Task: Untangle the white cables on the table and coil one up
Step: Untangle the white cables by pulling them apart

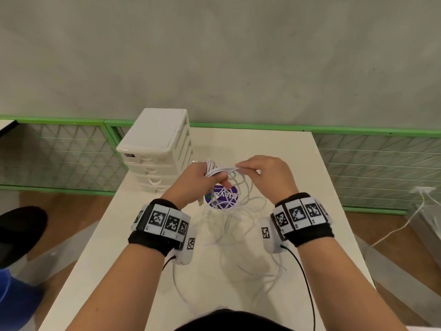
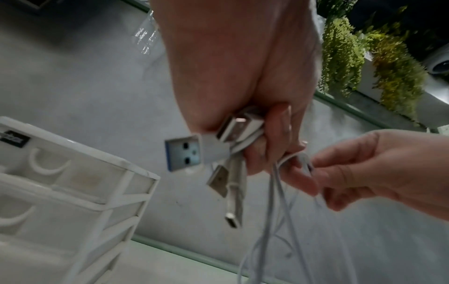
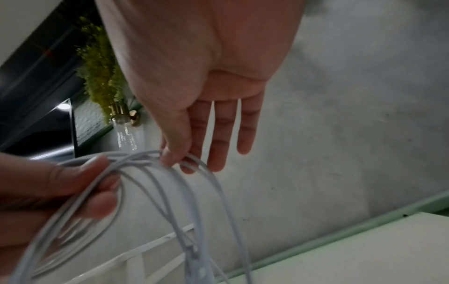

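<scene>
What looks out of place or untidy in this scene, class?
The white cables lie in a loose tangle across the table, over a purple sticker. The left hand clutches several plug ends together. Nothing looks damaged.

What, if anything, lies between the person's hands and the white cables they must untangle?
Nothing visible. The left hand already grips a bunch of cable ends and plugs, and the right hand pinches strands of the white cables beside it. The rest hangs to the table.

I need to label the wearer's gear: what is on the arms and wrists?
Bare forearms, no sleeves. Each wrist has a black cuff under a band of white tiles printed with black square codes. A white box sits on each inner wrist, with a thin black wire trailing back.
</scene>
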A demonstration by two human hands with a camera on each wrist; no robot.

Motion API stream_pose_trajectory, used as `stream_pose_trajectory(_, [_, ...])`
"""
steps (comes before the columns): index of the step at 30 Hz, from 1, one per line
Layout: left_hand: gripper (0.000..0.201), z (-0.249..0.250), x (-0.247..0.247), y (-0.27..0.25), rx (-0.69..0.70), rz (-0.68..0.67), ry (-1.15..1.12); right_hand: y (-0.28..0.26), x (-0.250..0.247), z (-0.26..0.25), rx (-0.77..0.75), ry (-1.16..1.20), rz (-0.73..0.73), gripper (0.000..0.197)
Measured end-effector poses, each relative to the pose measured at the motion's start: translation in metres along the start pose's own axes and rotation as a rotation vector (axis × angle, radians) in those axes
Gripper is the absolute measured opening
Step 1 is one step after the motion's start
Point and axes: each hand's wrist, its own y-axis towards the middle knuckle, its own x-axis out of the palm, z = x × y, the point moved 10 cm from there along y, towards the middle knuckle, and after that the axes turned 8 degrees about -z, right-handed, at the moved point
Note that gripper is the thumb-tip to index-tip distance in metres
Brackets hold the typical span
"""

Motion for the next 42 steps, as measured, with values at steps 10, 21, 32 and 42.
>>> stream_pose_trajectory(10, [0.028,-0.020,-0.048,-0.009,-0.126,0.203,0.110,-0.051,-0.009,0.127,0.713,0.048,-0.008,0.049])
stream_pose_trajectory(21, [0.047,0.047,-0.030,0.000,0.030,0.122,0.426,0.012,0.038,-0.021,0.043,0.437,-0.142,0.063])
stream_pose_trajectory(32, [0.041,0.058,-0.091,-0.026,0.116,0.419,0.250,0.020,0.028,0.011,0.109,0.363,-0.066,0.013])
stream_pose_trajectory(42, [0.041,0.022,-0.091,-0.024,0.077,0.498,-0.487,-0.010,0.020,0.055,0.359,0.627,0.061,0.009])
